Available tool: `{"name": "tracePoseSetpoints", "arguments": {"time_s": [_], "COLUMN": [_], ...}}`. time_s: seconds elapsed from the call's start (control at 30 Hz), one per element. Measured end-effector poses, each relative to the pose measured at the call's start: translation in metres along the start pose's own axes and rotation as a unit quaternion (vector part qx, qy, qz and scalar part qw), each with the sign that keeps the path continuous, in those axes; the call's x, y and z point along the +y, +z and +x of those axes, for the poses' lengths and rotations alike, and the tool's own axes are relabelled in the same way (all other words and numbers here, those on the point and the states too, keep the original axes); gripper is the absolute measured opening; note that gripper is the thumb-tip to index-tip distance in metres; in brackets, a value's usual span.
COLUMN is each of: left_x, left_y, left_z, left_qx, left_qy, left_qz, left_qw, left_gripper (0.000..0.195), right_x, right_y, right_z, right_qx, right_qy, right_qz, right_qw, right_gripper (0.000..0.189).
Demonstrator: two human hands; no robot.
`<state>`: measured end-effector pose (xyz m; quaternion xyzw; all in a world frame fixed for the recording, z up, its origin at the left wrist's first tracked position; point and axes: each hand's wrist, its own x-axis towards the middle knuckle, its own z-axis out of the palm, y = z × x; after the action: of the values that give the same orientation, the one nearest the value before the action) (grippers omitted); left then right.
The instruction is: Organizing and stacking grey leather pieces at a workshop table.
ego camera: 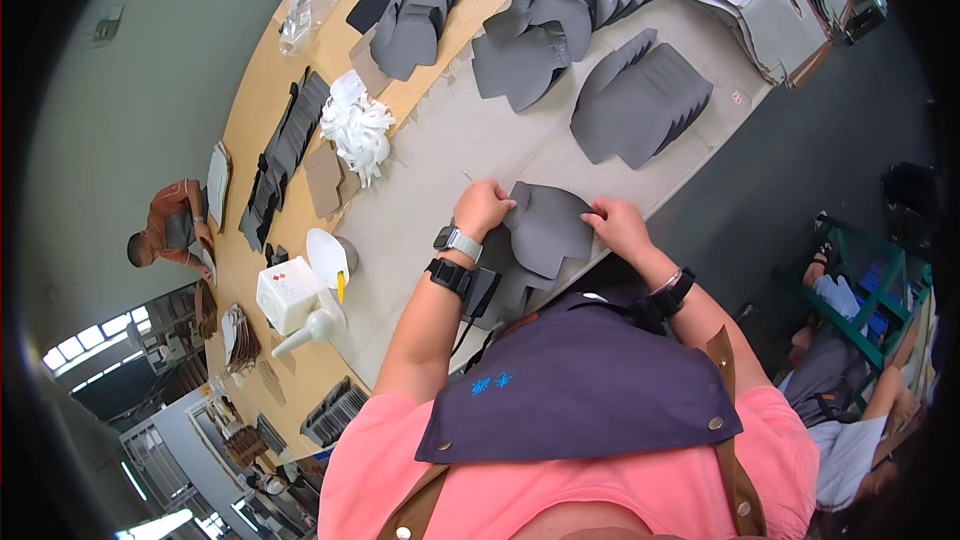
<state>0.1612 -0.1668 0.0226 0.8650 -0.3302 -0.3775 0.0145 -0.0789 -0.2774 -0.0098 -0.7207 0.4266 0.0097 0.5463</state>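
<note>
A dark grey cut piece of sheet material (553,229), perhaps leather, is held up between my two hands near the table's front edge. My left hand (481,208) pinches its left side with thumb and fingertips. On the opposite side, my right hand (616,225) grips the edge between thumb and index finger. More grey pieces (501,277) lie just below it, partly hidden by the held piece and my left forearm. Beyond my hands, overlapping rows of similar grey pieces (637,109) are fanned out on the pale tabletop (442,142).
A white plastic container (289,292) and a white bottle with a nozzle (315,326) stand at left. Beyond them are a heap of white strips (358,127) and brown card templates (330,180). Stacked sheets (750,0) overhang the far right edge. Co-workers (176,221) sit left and right (840,382).
</note>
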Motion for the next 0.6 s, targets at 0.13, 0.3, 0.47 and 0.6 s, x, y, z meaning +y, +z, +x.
{"name": "tracePoseSetpoints", "arguments": {"time_s": [0.13,0.3,0.47,0.6], "left_x": [0.007,0.005,0.02,0.069], "left_y": [0.006,0.008,-0.014,-0.044], "left_z": [-0.019,-0.021,-0.034,-0.041], "left_qx": [0.098,0.099,0.111,0.154], "left_qy": [0.03,0.052,0.057,0.119], "left_qz": [-0.002,0.056,-0.096,-0.089], "left_qw": [0.995,0.992,0.988,0.977], "left_gripper": [0.024,0.022,0.021,0.016], "right_x": [0.007,0.005,0.0,-0.006], "right_y": [-0.001,-0.006,-0.028,-0.066], "right_z": [0.0,0.0,-0.004,-0.008], "right_qx": [-0.021,-0.076,-0.044,-0.026], "right_qy": [-0.022,-0.015,-0.023,0.018], "right_qz": [0.014,0.068,0.085,0.176], "right_qw": [0.999,0.995,0.995,0.984], "right_gripper": [0.025,0.018,0.014,0.016]}}
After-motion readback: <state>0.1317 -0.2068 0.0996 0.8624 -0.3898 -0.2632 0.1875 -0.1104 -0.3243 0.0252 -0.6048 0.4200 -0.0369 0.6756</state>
